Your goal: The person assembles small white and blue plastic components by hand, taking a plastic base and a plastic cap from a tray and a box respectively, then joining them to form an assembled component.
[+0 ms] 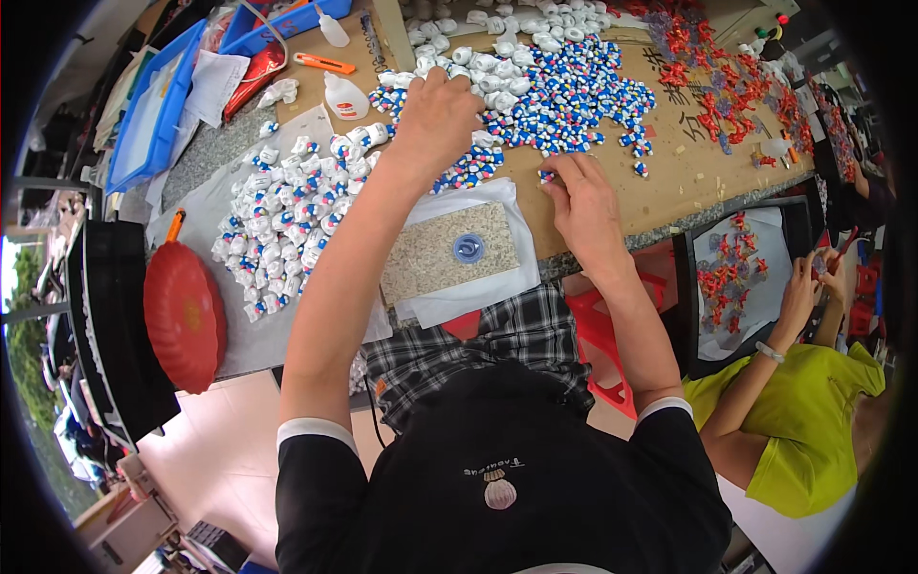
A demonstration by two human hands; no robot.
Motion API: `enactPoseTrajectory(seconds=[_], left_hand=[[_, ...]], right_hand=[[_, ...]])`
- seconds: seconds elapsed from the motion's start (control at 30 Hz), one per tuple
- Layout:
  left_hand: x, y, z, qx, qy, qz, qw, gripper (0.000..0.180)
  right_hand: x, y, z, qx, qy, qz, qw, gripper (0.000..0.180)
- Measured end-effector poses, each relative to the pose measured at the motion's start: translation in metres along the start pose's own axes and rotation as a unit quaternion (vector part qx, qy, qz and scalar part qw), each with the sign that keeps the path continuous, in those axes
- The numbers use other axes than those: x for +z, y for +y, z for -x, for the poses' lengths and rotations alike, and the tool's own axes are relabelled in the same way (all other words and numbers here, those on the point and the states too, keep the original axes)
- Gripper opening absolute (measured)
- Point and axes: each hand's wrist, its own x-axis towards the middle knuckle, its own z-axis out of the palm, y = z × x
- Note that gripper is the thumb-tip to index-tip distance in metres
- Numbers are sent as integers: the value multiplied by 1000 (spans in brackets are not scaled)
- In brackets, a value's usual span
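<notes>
My left hand (437, 117) reaches forward onto a big heap of small blue, white and pink figurines (564, 91) on the brown worktop (688, 177), its fingers curled down among them; what it grips is hidden. My right hand (585, 196) rests at the near edge of the heap and pinches one small figurine (546, 176) at its fingertips. In front of me lies a speckled beige pad (435, 260) on white paper, with a round blue disc (469, 249) on it. A second heap of mostly white figurines (277, 215) lies to the left.
A red round lid (184, 316) and a black tray (115, 325) stand at the left. Glue bottles (344, 96), an orange cutter (323, 63) and blue trays (153, 105) lie behind. Red figurines (712, 91) cover the right side. A person in yellow-green (803, 421) works at a black tray (741, 268).
</notes>
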Motion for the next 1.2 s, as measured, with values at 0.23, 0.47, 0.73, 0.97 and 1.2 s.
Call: enactPoseTrajectory(seconds=[0.23, 0.47, 0.73, 0.97, 1.2], left_hand=[[0, 5, 1, 40, -42, -58, 997, 22], [-9, -5, 15, -20, 67, 132, 989, 21], [-53, 24, 103, -310, 3, 841, 444, 29], [-67, 58, 163, -355, 42, 851, 385, 24], [-60, 70, 198, -318, 36, 880, 350, 23]], right_hand=[[-5, 2, 1, -24, 32, -18, 999, 21], [-8, 9, 2, -49, -52, -21, 997, 20], [-9, 6, 14, -74, -57, -39, 995, 20], [-12, -2, 16, 37, -82, -96, 991, 20], [-13, -5, 25, -101, -72, -10, 992, 19]])
